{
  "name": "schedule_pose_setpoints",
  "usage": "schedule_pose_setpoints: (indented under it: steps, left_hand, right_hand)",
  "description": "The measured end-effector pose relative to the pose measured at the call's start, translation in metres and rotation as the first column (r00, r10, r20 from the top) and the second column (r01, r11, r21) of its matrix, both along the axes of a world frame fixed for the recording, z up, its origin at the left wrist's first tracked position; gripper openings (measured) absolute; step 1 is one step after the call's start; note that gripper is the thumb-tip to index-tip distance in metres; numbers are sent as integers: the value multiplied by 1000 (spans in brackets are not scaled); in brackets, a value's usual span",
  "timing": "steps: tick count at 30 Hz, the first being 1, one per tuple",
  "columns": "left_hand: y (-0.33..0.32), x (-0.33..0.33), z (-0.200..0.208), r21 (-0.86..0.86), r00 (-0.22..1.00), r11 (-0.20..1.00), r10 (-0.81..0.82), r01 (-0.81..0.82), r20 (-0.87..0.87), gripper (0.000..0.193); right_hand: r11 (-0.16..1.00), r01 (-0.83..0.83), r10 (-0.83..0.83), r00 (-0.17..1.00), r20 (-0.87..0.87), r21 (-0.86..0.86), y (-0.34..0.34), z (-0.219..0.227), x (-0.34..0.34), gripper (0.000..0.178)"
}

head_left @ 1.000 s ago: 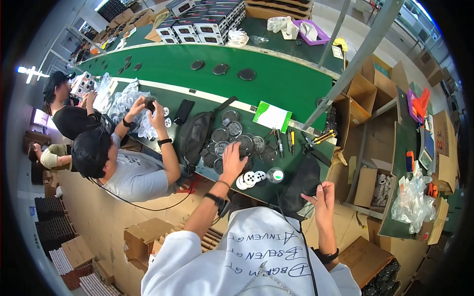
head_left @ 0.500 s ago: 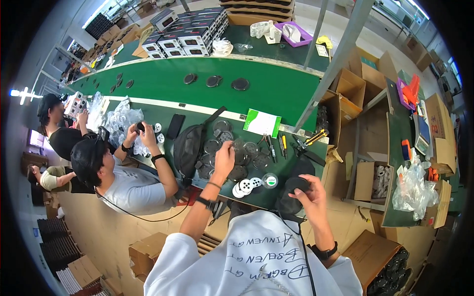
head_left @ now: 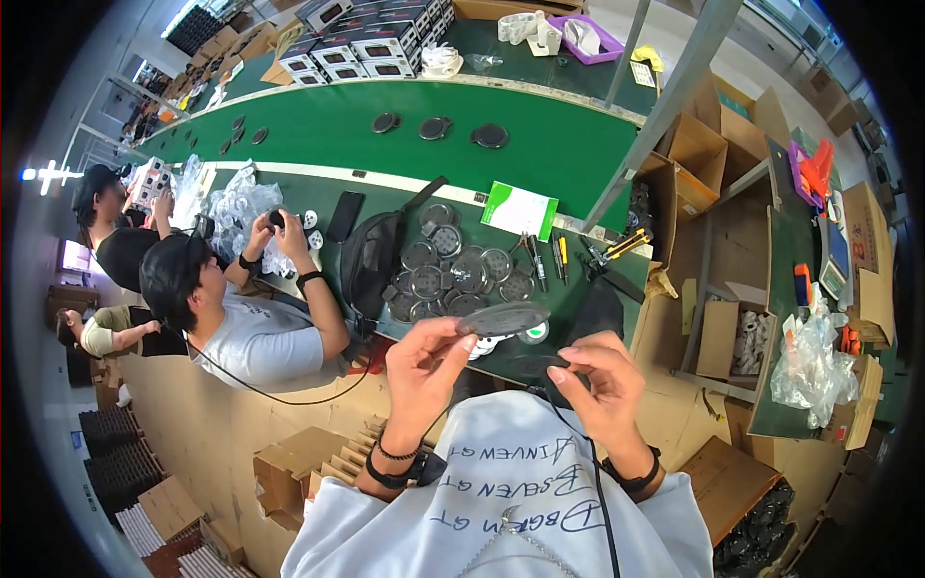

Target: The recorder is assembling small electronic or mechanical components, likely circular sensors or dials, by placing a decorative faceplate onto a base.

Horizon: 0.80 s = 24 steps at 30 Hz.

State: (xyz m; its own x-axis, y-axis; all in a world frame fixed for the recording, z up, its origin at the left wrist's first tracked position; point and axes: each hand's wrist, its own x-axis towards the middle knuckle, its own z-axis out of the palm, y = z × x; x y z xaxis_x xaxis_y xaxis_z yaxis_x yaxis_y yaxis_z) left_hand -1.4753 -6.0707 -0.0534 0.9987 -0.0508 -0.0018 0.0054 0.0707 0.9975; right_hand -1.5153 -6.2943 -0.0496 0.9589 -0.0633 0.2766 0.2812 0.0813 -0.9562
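My left hand [head_left: 419, 371] pinches a dark grey, see-through-looking round cover [head_left: 506, 318] by its edge, tilted nearly edge-on above the bench. Between thumb and fingers of my right hand [head_left: 602, 385] is a black round disc [head_left: 533, 366], just below and right of the cover and apart from it. Beyond them lies a heap of similar dark round covers [head_left: 448, 260] on the green bench. White discs with holes [head_left: 487, 347] and a small round piece with a green centre [head_left: 534, 333] are partly hidden behind the held cover.
Left of the heap lie a black bag [head_left: 368, 270] and a phone [head_left: 345, 217]. Pliers [head_left: 536, 262], cutters [head_left: 561, 258] and a green-white packet [head_left: 519, 211] lie behind it. A conveyor [head_left: 318, 144] carries several dark discs. A co-worker [head_left: 241, 328] works at left; a metal post [head_left: 665, 116] stands right.
My left hand has lifted a cover from the heap and drawn it toward me. My right hand has brought its black disc left, nearer to the cover, turning it flatter.
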Motion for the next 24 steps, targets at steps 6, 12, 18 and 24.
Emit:
schedule_pose_setpoints:
  steps: [6,12,18,24]
  left_hand:
    - [-6,-15,5,200,988,979,-70,41,139,25]
    - [-14,-12,15,304,940,951,-157,61,302,25]
    - [-18,-13,23,331,909,940,-206,81,362,22]
    - [-19,-14,25,346,897,934,-229,92,378,21]
  right_hand:
    - [991,89,-66,975,213,-102,-7,1,-1,24]
    - [988,96,-69,976,208,-123,-10,5,-6,20]
    - [979,114,-80,976,201,-168,-12,11,-7,19]
    - [970,128,-92,980,177,-205,-14,16,-8,20]
